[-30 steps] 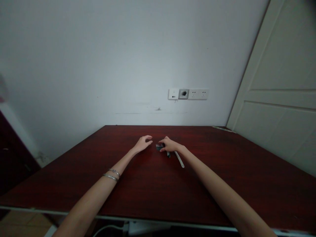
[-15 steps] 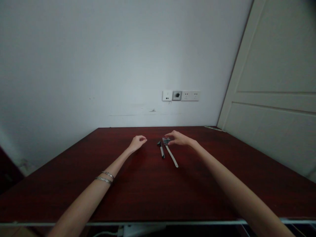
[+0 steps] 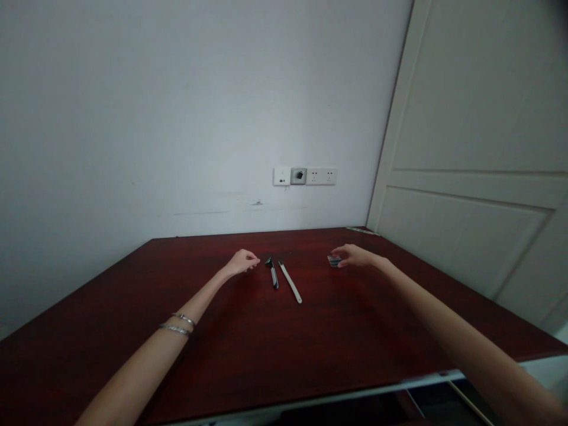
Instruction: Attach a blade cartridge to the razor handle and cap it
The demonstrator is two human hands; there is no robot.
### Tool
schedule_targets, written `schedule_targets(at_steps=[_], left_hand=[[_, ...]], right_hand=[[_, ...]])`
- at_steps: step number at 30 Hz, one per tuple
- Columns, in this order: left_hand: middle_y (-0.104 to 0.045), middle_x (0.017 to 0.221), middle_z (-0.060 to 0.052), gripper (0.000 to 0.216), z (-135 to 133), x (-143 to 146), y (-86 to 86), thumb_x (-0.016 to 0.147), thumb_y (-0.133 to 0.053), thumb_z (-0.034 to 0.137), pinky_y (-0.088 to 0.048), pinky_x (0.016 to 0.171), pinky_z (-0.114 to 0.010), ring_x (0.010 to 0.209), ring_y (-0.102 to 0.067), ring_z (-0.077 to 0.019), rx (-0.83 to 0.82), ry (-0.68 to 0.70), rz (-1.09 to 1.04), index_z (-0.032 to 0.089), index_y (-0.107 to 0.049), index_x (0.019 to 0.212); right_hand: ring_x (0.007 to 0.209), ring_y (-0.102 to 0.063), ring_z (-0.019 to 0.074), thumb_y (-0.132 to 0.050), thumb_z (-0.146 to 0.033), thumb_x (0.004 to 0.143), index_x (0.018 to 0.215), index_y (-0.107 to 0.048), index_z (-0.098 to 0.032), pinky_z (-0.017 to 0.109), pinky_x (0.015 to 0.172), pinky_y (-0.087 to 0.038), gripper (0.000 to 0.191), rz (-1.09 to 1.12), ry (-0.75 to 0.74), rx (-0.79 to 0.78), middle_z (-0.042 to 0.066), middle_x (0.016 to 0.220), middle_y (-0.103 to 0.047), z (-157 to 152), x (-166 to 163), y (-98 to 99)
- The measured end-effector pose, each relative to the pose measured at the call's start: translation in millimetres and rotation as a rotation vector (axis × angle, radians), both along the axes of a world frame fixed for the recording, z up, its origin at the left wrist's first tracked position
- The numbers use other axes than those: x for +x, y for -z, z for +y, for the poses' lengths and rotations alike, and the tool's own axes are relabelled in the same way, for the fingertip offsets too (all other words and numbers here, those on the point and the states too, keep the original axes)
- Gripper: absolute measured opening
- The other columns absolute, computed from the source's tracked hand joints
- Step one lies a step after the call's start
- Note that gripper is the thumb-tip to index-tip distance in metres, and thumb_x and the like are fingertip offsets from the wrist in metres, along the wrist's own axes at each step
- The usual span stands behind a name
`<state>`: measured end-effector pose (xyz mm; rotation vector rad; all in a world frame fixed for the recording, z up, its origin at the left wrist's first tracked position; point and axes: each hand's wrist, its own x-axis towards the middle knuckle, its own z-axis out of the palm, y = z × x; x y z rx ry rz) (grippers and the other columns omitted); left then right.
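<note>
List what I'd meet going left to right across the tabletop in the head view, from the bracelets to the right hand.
Bracelets → left hand → razor → slim white stick → small see-through pack → right hand.

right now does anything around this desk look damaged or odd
Dark scuffs stand out on the pale wall, below and left of the sockets, breaking its plain surface. No spill shows on the desk.

Pack (image 3: 333, 261) pt. hidden by R hand (image 3: 354, 255); markings illeg.
</note>
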<state>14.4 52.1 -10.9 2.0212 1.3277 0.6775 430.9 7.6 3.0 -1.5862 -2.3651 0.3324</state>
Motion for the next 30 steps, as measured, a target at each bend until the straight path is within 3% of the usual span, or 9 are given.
schedule_targets(at_steps=[12,17,22,27,30], left_hand=[[-0.068,0.073,-0.010,0.032,7.7,-5.3,12.5,0.072,-0.054,0.037,-0.046,0.059,-0.025,0.063,-0.061,-0.0155,0.066,0.087,-0.035,0.009,-0.067,0.078],[-0.068,0.074,-0.010,0.033,9.9,-5.0,10.9,0.071,-0.054,0.038,-0.045,0.059,-0.025,0.063,-0.061,-0.0157,0.071,0.085,-0.037,0.009,-0.067,0.077],[-0.068,0.070,-0.008,0.032,6.9,-1.5,6.3,0.071,-0.054,0.038,-0.044,0.060,-0.025,0.063,-0.061,-0.0157,0.112,0.033,0.003,0.010,-0.068,0.075],[-0.068,0.068,-0.006,0.032,0.1,1.8,3.5,0.073,-0.051,0.038,-0.044,0.064,-0.025,0.066,-0.062,-0.0173,0.224,-0.028,0.067,0.012,-0.069,0.072],[-0.069,0.069,-0.007,0.031,-2.4,1.3,2.4,0.075,-0.049,0.035,-0.043,0.066,-0.025,0.069,-0.062,-0.0183,0.291,-0.068,0.085,0.013,-0.070,0.073]], right_hand=[[0.113,-0.051,0.0254,-0.062,-0.024,0.069,0.130,-0.046,-0.014,0.035,0.097,-0.036,0.064,-0.045,0.013,-0.082,0.013,0.124,-0.055,14.3,6.5,16.8],[0.117,-0.048,0.0228,-0.061,-0.023,0.069,0.129,-0.048,-0.014,0.032,0.099,-0.034,0.061,-0.029,0.008,-0.019,0.012,0.129,-0.051,10.9,-4.7,10.0],[0.096,-0.060,0.0227,-0.056,-0.039,0.077,0.099,-0.066,-0.020,0.031,0.080,-0.045,0.031,-0.116,0.170,0.134,0.008,0.105,-0.065,-9.4,-75.3,-9.8],[0.087,-0.063,0.0218,-0.047,-0.044,0.083,0.089,-0.067,-0.021,0.028,0.072,-0.045,0.031,-0.187,0.154,0.150,0.008,0.092,-0.068,-34.4,-177.4,-17.8],[0.089,-0.063,0.0244,-0.048,-0.051,0.080,0.089,-0.067,-0.020,0.030,0.071,-0.046,0.038,-0.218,0.139,0.107,0.011,0.095,-0.067,-37.8,-219.3,-14.4]])
